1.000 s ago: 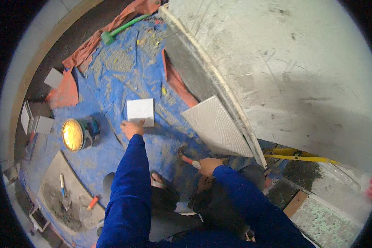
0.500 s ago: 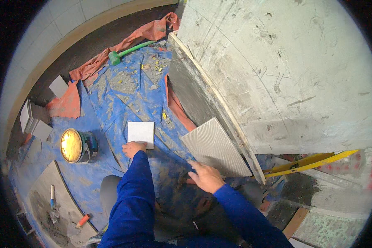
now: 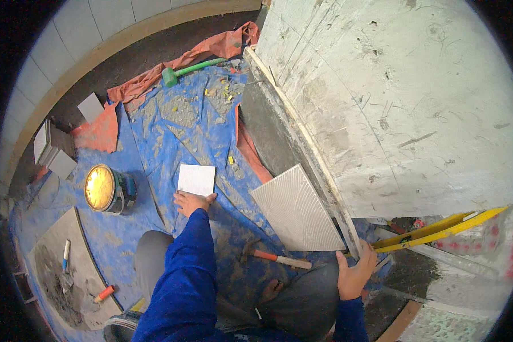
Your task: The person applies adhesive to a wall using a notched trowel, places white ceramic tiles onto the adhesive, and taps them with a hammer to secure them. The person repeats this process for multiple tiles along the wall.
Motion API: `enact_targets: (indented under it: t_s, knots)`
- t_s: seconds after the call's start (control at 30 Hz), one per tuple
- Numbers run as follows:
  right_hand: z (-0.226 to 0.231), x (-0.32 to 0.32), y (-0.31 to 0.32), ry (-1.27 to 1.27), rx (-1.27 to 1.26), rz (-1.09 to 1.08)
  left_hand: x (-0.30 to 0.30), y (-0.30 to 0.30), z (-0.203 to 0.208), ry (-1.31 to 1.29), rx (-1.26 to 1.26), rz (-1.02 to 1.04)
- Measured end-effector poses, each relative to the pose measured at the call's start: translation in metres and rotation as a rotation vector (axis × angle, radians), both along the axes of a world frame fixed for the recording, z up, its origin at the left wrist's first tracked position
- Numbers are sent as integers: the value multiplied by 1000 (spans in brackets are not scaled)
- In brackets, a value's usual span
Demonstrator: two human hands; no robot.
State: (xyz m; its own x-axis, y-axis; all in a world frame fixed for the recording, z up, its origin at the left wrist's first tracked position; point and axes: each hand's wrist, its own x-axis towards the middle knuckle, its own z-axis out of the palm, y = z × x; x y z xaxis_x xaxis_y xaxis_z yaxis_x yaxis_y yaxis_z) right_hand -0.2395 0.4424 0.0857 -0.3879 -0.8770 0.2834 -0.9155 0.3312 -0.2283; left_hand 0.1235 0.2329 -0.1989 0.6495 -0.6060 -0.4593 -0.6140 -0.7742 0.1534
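Small tile: a white square tile [image 3: 196, 179] lay flat on the blue tarpaulin [image 3: 154, 171], just beyond the knee.
Left hand: the left hand [image 3: 191, 202] rested spread, fingertips on the tile's near edge, gripping nothing.
Right hand: the right hand [image 3: 356, 276] lay open against the low end of the wall batten [image 3: 302, 142], holding nothing.
Combed tile: a ridged grey tile [image 3: 296, 211] leaned beside the batten.
Nearby: a hammer [image 3: 273, 256], a paint tin [image 3: 108, 189], a yellow level [image 3: 439, 231].
Technique: sliding fingers under the edge would likely lift the tile cleanly.
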Motion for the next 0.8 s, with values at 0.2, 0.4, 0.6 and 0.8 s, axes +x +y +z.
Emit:
enact_targets:
  t_s: [0.2, 0.4, 0.6, 0.8]
  knots:
    - [-17, -14, -1, -111, -43, -22, -1, 0, -7, -11, -44, 22]
    - [-8, -12, 2, -31, -55, -53, -18, 3, 12, -4, -7, 75]
    - [-54, 63, -45, -389, -21, 350, -35, 31, 6, 170, 140, 70]
    - [-225, 182, -107, -1430, 577, 117, -34, 87, -34, 683, 35, -135]
